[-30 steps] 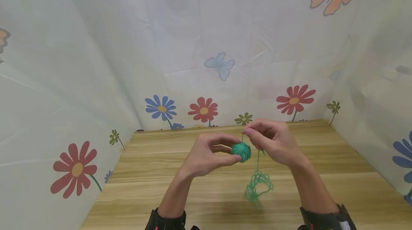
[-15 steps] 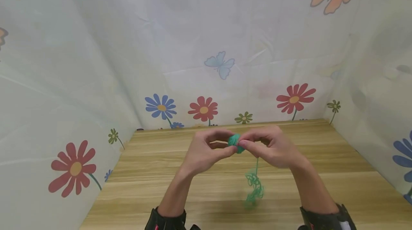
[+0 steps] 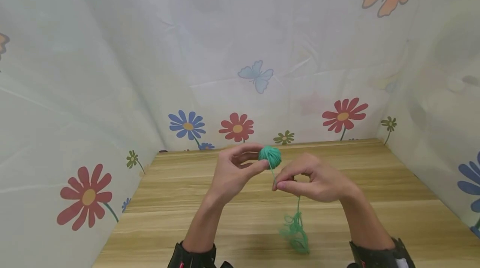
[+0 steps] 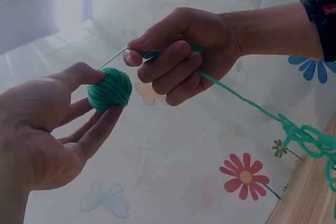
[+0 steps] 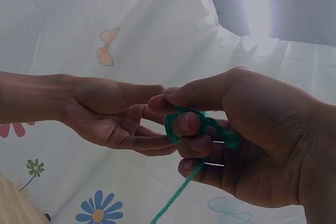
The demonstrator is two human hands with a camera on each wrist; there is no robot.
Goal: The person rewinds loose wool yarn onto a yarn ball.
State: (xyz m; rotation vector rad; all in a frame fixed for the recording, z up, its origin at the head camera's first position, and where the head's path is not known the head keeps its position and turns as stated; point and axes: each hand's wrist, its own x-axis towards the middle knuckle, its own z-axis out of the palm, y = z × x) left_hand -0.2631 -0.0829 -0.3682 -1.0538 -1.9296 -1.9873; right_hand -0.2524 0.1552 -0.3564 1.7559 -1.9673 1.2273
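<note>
A small ball of green yarn [image 3: 271,157] is held above the table between the thumb and fingers of my left hand [image 3: 233,174]. From the ball a short taut strand runs down to my right hand [image 3: 318,178], which pinches it between thumb and forefinger. In the left wrist view, the right hand's other fingers [image 4: 170,69] curl over the yarn, and the strand leaves below them. A loose tangle of green yarn [image 3: 296,232] dangles under the right hand, blurred in the head view. The right wrist view shows the yarn ball [image 5: 170,127] partly hidden behind the right fingers.
Below the hands lies a wood-grain table [image 3: 180,201]. Pale sheeting printed with flowers and butterflies [image 3: 210,43] encloses its back and sides. Dark bands [image 3: 378,255] carrying the cameras sit on both wrists.
My right hand has passed across the front of the ball and down, drawing the strand with it. The left hand and ball have shifted slightly left and up; the hanging tangle has swung.
</note>
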